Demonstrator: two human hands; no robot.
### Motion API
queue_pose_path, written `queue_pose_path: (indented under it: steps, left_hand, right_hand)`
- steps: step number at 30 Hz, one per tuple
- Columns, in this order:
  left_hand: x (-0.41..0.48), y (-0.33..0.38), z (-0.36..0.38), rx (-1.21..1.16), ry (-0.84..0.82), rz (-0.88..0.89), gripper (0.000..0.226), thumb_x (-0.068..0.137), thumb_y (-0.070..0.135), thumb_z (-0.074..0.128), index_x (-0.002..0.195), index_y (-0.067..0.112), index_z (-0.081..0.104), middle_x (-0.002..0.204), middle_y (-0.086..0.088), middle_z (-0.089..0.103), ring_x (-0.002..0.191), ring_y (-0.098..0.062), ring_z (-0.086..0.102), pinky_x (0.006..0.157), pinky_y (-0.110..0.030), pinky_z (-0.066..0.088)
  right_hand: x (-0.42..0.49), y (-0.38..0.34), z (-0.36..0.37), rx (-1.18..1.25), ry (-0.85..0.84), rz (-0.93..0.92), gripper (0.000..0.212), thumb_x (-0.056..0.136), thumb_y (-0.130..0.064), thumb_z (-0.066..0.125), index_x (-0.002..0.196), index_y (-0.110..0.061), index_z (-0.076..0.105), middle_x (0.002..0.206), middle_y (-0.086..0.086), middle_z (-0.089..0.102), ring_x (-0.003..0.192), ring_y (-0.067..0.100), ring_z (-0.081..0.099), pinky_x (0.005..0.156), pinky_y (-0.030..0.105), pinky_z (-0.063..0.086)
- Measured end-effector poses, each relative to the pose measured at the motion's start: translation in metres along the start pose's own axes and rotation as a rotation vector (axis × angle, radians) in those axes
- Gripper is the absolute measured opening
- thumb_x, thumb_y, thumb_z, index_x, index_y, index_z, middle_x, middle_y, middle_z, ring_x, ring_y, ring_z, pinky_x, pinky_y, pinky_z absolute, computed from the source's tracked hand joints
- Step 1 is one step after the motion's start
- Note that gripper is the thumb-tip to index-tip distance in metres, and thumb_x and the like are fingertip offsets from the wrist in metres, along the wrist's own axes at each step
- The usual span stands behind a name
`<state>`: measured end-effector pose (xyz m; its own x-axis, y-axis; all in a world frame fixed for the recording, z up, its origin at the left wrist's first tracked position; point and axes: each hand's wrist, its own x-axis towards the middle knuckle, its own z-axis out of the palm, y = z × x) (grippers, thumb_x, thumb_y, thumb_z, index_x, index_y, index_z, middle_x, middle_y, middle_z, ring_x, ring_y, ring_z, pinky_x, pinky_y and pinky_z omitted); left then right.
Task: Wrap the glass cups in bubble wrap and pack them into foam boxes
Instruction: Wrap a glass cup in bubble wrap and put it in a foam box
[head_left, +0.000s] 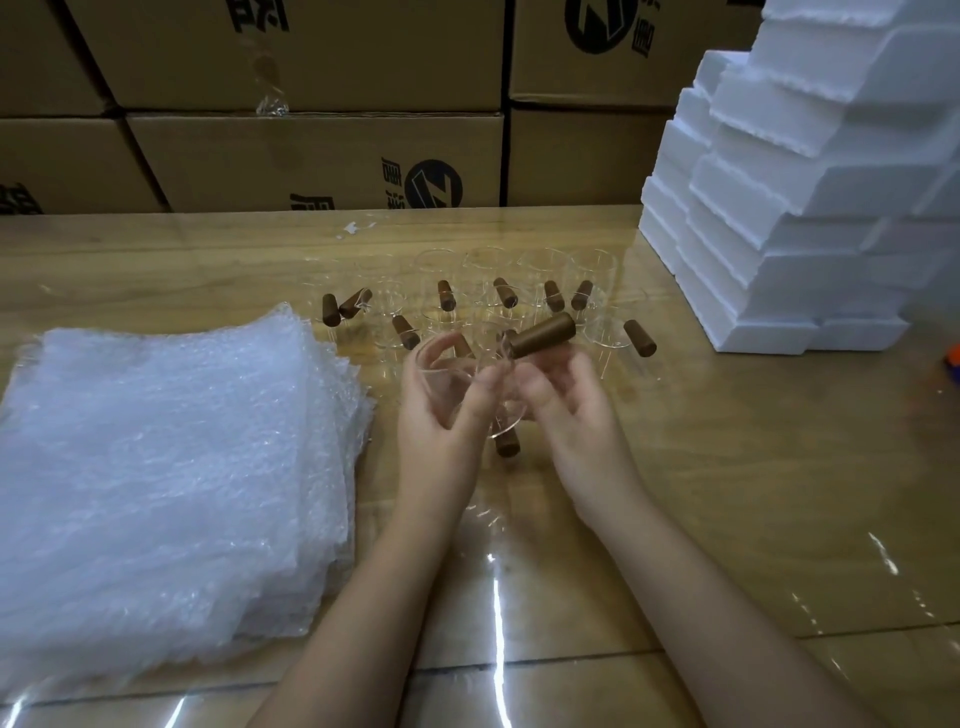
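Note:
My left hand (441, 421) grips a clear glass cup (445, 375) lifted above the table centre; its brown wooden handle (543, 335) sticks out up and to the right. My right hand (569, 410) is at the cup's right side, fingers curled near the handle's base. A second cup lies under the hands, its wooden handle (507, 446) showing. Several more glass cups with wooden handles (504, 293) stand grouped behind. A thick stack of bubble wrap sheets (166, 467) lies at the left. White foam boxes (789, 208) are piled at the right.
Brown cardboard cartons (311, 104) form a wall behind the glossy wooden table (727, 493). A small orange and blue object (951, 364) shows at the right edge. A scrap of clear plastic (356, 227) lies near the table's back.

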<state>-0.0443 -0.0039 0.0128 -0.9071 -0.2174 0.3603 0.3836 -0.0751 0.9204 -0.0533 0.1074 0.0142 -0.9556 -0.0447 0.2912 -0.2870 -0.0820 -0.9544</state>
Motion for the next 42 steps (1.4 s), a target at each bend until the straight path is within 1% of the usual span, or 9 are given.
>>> queue_pose_path:
  steps: [3,6,11,17,21,24,28,36,42]
  left_hand:
    - [0.002,0.0,-0.002,0.009,-0.127,-0.076,0.055,0.068,0.055,0.061,0.115,0.028,0.05,0.085,-0.009,0.069,0.076,-0.015,0.07,0.064,-0.019,0.053]
    - [0.005,0.001,-0.005,-0.047,-0.224,-0.151,0.056,0.068,0.055,0.059,0.11,0.02,0.054,0.075,-0.005,0.068,0.061,-0.013,0.066,0.05,-0.017,0.048]
    - [0.009,0.002,-0.011,-0.063,-0.235,-0.216,0.055,0.066,0.057,0.057,0.097,0.012,0.056,0.062,-0.004,0.065,0.05,-0.008,0.059,0.041,-0.014,0.038]
    - [0.002,0.004,0.001,-0.04,-0.189,-0.196,0.06,0.067,0.049,0.068,0.118,0.025,0.048,0.109,-0.013,0.063,0.071,-0.008,0.069,0.061,-0.012,0.05]
    - [-0.003,0.017,-0.002,0.286,-0.145,-0.066,0.073,0.07,0.062,0.063,0.133,0.032,0.041,0.124,-0.002,0.058,0.099,-0.012,0.066,0.071,-0.021,0.055]
    - [-0.002,0.04,-0.001,0.877,-0.191,0.155,0.079,0.079,0.077,0.031,0.144,0.033,0.028,0.139,0.007,0.051,0.12,-0.011,0.054,0.091,-0.03,0.049]
    - [0.006,0.07,-0.02,1.242,0.039,0.376,0.048,0.094,0.052,0.039,0.117,0.017,0.062,0.117,-0.004,0.062,0.104,-0.024,0.058,0.065,-0.026,0.039]
    - [0.025,0.085,-0.091,1.731,0.058,-0.349,0.054,0.087,0.055,0.055,0.123,0.015,0.053,0.119,-0.012,0.05,0.107,-0.032,0.051,0.065,-0.034,0.035]
    - [0.025,0.089,-0.101,1.617,0.044,-0.303,0.031,0.094,0.04,0.051,0.118,0.022,0.06,0.116,-0.008,0.055,0.104,-0.031,0.054,0.075,-0.036,0.043]
  right_hand:
    - [0.003,-0.009,-0.014,-0.031,0.043,-0.095,0.026,0.087,-0.027,0.064,0.111,-0.027,0.054,0.083,-0.007,0.061,0.067,0.002,0.059,0.064,0.016,0.048]
    - [0.005,-0.016,-0.024,-0.19,-0.026,-0.165,0.006,0.086,-0.019,0.059,0.081,-0.022,0.058,0.064,-0.017,0.059,0.057,-0.002,0.053,0.058,0.011,0.041]
    - [0.007,-0.016,-0.021,-0.142,-0.105,0.002,0.027,0.092,-0.019,0.053,0.067,-0.016,0.043,0.047,-0.013,0.038,0.044,0.003,0.031,0.046,0.015,0.029]
    - [0.012,-0.007,-0.028,0.081,-0.014,0.207,0.028,0.099,-0.02,0.046,0.071,-0.013,0.045,0.045,-0.014,0.04,0.039,0.003,0.028,0.041,0.015,0.026]
    - [0.018,-0.001,-0.04,0.007,-0.159,0.275,0.034,0.092,-0.045,0.047,0.076,-0.017,0.057,0.045,-0.006,0.034,0.04,0.008,0.026,0.039,0.016,0.024]
    - [0.02,-0.002,-0.052,-0.027,-0.306,0.32,0.045,0.09,-0.056,0.046,0.066,-0.023,0.066,0.044,-0.007,0.031,0.042,0.012,0.02,0.041,0.02,0.019]
    - [0.021,-0.003,-0.055,0.077,-0.267,0.36,0.049,0.085,-0.061,0.052,0.063,-0.019,0.063,0.043,-0.007,0.031,0.04,0.009,0.022,0.039,0.016,0.022]
    - [0.025,0.0,-0.055,0.319,-0.152,0.369,0.046,0.086,-0.055,0.048,0.077,-0.01,0.05,0.045,-0.006,0.029,0.035,0.006,0.023,0.034,0.014,0.023]
    - [0.027,0.005,-0.056,0.372,-0.172,0.343,0.042,0.087,-0.054,0.048,0.081,-0.012,0.05,0.05,-0.006,0.033,0.038,0.006,0.026,0.04,0.018,0.022]
